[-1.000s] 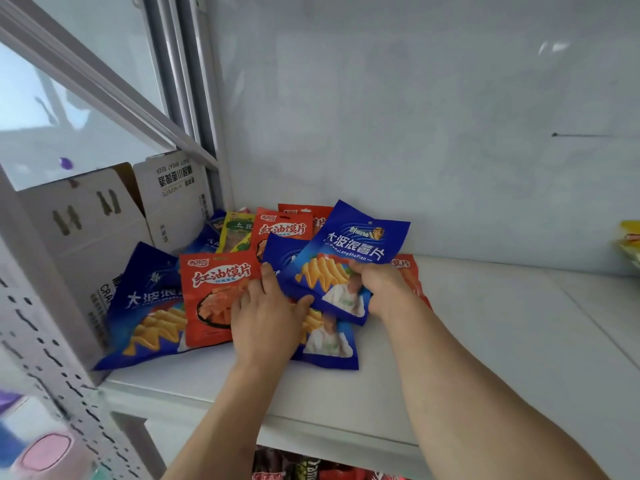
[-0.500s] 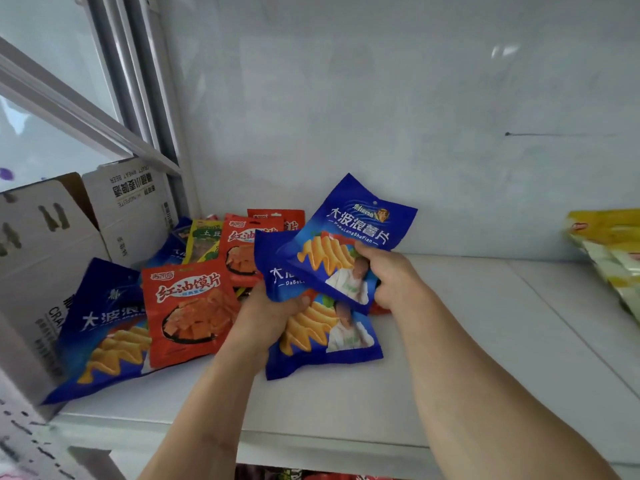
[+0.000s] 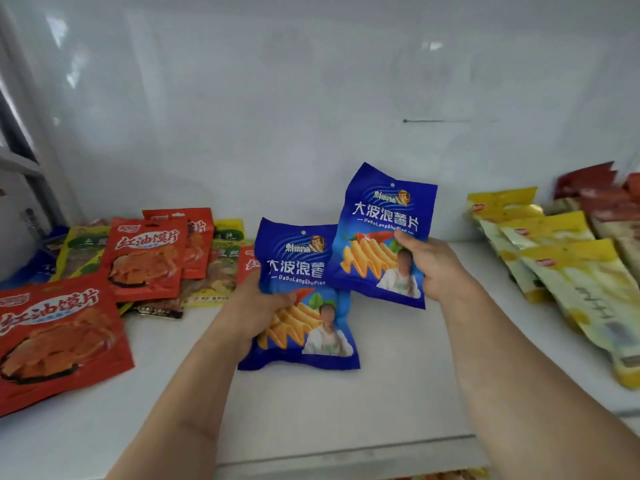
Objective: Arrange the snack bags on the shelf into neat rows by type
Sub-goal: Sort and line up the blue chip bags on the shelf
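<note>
Over the middle of the white shelf [image 3: 346, 403] I hold two blue chip bags. My left hand [image 3: 256, 306] grips the lower blue bag [image 3: 304, 271] by its left edge. My right hand [image 3: 433, 268] grips the higher blue bag [image 3: 384, 220] by its right edge, and that bag overlaps the lower one. Red snack bags [image 3: 145, 258] lie in a loose pile at the left, the largest red bag [image 3: 55, 334] nearest the front. Green-yellow bags [image 3: 221, 268] lie among the red ones.
A row of overlapping yellow bags [image 3: 568, 271] lies at the right, with dark red bags [image 3: 595, 188] behind them. A white wall [image 3: 311, 116] closes the back. A cardboard box [image 3: 20, 216] stands at the far left. The shelf's front edge [image 3: 346, 459] runs below my arms.
Both hands have carried the two blue bags rightward, away from the left pile, to the middle of the shelf. The view has swung right, bringing the yellow bags into sight.
</note>
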Available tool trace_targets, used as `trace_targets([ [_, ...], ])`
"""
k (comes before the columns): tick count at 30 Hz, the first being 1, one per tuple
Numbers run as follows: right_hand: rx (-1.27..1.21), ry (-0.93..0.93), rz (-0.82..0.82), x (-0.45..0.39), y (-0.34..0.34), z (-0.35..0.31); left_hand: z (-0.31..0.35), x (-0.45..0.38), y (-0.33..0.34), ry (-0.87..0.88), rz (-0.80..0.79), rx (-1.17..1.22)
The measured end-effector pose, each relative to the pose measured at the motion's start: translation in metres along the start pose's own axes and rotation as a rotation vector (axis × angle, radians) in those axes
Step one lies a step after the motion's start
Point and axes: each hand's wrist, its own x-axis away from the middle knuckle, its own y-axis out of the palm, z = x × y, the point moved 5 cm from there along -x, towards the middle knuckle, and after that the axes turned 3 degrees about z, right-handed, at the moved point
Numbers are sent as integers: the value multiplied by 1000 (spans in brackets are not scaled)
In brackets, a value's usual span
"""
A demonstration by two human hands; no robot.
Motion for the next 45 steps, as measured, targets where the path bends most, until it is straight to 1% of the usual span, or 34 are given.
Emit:
trace_targets([
  [2,68,-15,47,-22,-27,3,5,-6,21,-4,16,-20],
  [4,130,-16,57,-43,-50,8,11,-10,43,-7,38,-48],
  [9,215,12,6,-84,-85,21,14,-17,83,-72,128,-54],
  [13,256,10,-45,-102,-87,24,15,-14,98,-108,178,-23],
  [17,281,13,-105,-114,-81,26,21,-8,122,-114,150,4],
  [25,273,-65,-58,-129,-85,25,31,-10,170,-74,38,-12],
  [29,223,-37,-16,-126,-93,18,32,-18,197,-38,-3,-47],
  [36,293,19,-33,-122,-101,16,35,-35,236,48,42,-122],
  [40,294,-24,-43,-124,-102,20,37,-38,251,59,49,-122],
  [45,377,-108,-30,-132,-101,26,34,-45,261,103,68,-178],
])
